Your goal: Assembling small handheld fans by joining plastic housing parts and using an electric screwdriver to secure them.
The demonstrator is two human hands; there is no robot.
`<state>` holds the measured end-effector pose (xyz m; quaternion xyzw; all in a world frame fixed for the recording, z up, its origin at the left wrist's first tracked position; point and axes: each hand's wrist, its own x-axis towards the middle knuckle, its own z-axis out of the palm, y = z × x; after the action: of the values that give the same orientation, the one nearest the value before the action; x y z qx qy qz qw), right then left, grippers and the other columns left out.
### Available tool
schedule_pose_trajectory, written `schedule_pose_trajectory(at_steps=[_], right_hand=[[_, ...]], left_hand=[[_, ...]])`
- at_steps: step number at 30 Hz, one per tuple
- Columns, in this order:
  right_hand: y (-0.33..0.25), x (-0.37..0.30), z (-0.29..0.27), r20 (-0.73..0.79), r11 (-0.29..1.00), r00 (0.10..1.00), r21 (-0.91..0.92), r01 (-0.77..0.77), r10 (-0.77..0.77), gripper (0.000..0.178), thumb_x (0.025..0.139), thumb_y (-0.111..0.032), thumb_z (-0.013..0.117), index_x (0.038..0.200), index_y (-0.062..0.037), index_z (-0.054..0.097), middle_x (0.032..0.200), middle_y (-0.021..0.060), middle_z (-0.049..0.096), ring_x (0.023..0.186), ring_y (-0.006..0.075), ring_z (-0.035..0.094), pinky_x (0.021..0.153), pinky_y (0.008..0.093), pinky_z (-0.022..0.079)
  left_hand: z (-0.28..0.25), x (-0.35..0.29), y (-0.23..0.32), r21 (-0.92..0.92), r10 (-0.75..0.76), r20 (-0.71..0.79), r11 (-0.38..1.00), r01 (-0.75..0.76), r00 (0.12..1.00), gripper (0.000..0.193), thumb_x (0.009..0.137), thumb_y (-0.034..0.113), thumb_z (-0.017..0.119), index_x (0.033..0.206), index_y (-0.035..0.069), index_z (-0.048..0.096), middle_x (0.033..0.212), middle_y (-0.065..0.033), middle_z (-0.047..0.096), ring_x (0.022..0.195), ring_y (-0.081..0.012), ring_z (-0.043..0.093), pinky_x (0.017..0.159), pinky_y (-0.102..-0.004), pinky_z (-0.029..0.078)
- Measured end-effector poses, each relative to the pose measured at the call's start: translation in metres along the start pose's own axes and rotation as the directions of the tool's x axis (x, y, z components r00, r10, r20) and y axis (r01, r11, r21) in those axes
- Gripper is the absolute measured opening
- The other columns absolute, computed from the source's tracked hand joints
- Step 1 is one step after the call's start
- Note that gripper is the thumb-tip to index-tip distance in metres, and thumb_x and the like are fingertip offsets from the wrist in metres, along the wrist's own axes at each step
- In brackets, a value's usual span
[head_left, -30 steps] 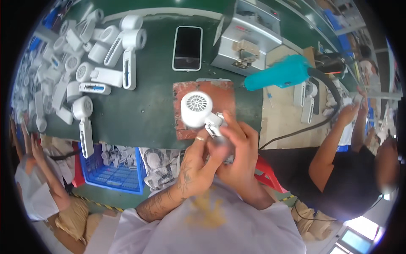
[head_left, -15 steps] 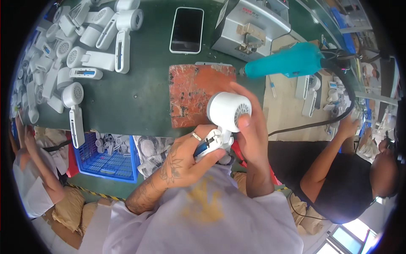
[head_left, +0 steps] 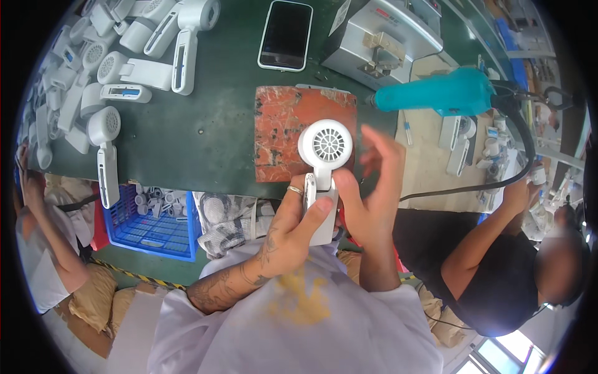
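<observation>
- Left hand [head_left: 293,227] fingers wrap the handle of the white hair dryer [head_left: 324,168].
- Right hand [head_left: 372,187] fingers spread loose, thumb touching the handle, above the red mat [head_left: 280,134].

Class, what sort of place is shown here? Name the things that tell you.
Probably a small-appliance assembly line: many identical white dryer shells heaped on a green workbench, a teal power screwdriver hanging nearby, and a blue parts crate underneath.

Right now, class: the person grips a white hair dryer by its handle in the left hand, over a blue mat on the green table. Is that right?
One detail is wrong: the mat is red-brown, not blue. The head view shows the left hand gripping the white hair dryer by its handle over that mat on the green table.
</observation>
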<state>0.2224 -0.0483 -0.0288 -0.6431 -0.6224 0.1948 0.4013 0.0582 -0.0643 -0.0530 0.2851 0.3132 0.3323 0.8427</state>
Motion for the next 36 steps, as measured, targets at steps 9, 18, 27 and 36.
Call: schedule_pose_trajectory(at_steps=[9, 18, 27, 36], right_hand=[[-0.021, -0.036, -0.004, 0.054, 0.962, 0.998, -0.269, 0.045, -0.031, 0.069, 0.07, -0.012, 0.087, 0.132, -0.004, 0.058, 0.099, 0.0072, 0.051, 0.084, 0.0183, 0.053, 0.071, 0.0289, 0.047], [-0.009, -0.037, -0.03, -0.077, 0.996, 0.994, 0.039, -0.078, 0.081, 0.055, 0.082, -0.023, 0.081, 0.127, 0.0034, 0.062, 0.095, 0.0073, 0.054, 0.078, 0.0152, 0.053, 0.065, 0.0277, 0.043], [-0.016, -0.04, -0.026, 0.143, 0.717, 0.953, 0.63, -0.296, 0.267, 0.063, 0.095, -0.01, 0.065, 0.148, 0.001, 0.033, 0.127, 0.0147, 0.054, 0.096, 0.0189, 0.062, 0.085, 0.0311, 0.053], [-0.003, 0.005, -0.033, 0.504, 0.575, 0.811, 0.584, -0.573, 0.297, 0.066, 0.09, -0.018, 0.075, 0.147, -0.0049, 0.045, 0.127, 0.0094, 0.062, 0.116, 0.018, 0.059, 0.098, 0.0344, 0.049]], left_hand=[[0.016, 0.013, -0.003, -0.394, 0.023, 0.01, 0.919, -0.017, 1.0, 0.056, 0.112, 0.046, 0.029, 0.149, 0.005, 0.039, 0.14, -0.0109, 0.054, 0.126, -0.0208, 0.054, 0.108, -0.0378, 0.045], [0.022, 0.018, 0.003, -0.436, -0.019, -0.032, 0.9, 0.003, 0.999, 0.052, 0.111, 0.042, 0.037, 0.142, 0.001, 0.048, 0.134, -0.0169, 0.06, 0.123, -0.026, 0.06, 0.105, -0.0438, 0.048], [0.014, 0.019, 0.001, -0.242, 0.003, -0.086, 0.97, -0.023, 0.996, 0.044, 0.11, 0.033, 0.044, 0.136, -0.002, 0.055, 0.111, -0.0101, 0.067, 0.103, -0.0183, 0.063, 0.091, -0.035, 0.051], [-0.015, 0.004, 0.016, 0.209, 0.038, 0.169, 0.975, -0.073, 0.985, 0.041, 0.107, 0.028, 0.046, 0.128, -0.006, 0.055, 0.092, -0.0117, 0.066, 0.077, -0.0156, 0.061, 0.066, -0.0284, 0.048]])
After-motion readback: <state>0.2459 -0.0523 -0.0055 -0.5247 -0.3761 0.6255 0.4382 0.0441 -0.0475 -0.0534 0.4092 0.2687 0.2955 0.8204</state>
